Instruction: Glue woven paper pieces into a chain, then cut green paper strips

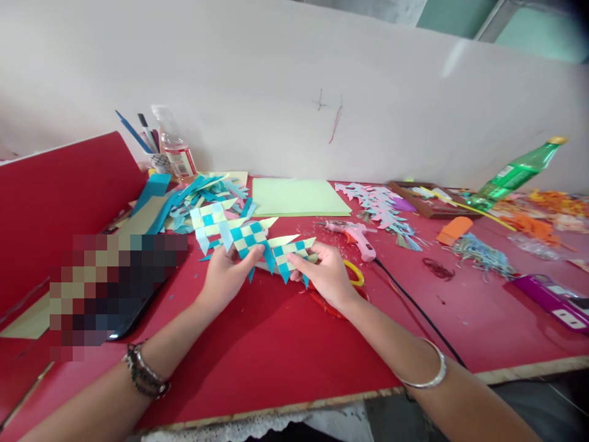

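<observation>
Turquoise and cream woven paper (248, 238), checkered and edged with pointed tips, hangs between two hands over the middle of the red tabletop (257, 374). The left hand (229, 270) pinches the middle panel, thumb on top; the right hand (329, 273) pinches the right-hand panel likewise, perhaps so the thin weave stays flat and uncrushed. Just right of the hands, the pink glue gun (361, 240) lies on its side, seemingly parked within easy reach. Farther left, blue and cream paper strips (196, 199) are heaped up, beside pale green sheets (299, 197) stacked at the wall.

The fingers under the paper are mostly hidden, and I can't tell whether the panels are joined. The right hand partly covers the scissors (359, 275). Near left, a dark slab (147, 307) is lost in blocky blur; far right, the picture's edge cuts off a purple box (547, 299).
</observation>
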### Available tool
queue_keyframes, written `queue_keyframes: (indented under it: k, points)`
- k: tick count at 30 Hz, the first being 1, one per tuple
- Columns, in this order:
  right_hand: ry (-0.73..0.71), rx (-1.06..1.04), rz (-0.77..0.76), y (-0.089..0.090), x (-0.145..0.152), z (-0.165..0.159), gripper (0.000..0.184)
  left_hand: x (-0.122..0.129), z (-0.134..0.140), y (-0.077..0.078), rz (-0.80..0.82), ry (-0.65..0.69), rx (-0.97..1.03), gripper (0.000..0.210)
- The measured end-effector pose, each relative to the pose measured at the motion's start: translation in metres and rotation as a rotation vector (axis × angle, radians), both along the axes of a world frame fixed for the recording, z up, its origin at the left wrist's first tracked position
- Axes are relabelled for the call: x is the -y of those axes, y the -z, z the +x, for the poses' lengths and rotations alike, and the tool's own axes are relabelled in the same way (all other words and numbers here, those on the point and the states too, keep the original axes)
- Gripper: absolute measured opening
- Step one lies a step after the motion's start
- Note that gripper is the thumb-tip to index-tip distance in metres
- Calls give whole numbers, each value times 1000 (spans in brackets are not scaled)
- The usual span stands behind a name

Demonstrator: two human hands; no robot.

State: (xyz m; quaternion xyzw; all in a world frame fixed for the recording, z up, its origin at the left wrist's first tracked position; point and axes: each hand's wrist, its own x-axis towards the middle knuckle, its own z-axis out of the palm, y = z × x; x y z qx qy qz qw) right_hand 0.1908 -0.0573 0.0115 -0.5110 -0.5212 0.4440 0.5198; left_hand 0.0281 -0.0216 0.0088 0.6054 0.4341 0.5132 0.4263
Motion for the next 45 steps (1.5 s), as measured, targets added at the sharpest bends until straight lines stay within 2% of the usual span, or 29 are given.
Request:
queue_keyframes:
  k: [9,18,35,45]
  points:
    - [34,13,1,1,-2,-1,25,3,1,-4,0,-32,-64,23]
    - [-1,7,-7,1,-1,0,22,0,-3,0,159,-53,-237,19]
    - [-48,-20,-20,2,-3,3,20,-1,-5,2,246,-69,-343,23]
    - [-48,-14,-17,4,-4,4,19,-1,-3,0,270,-56,-318,19]
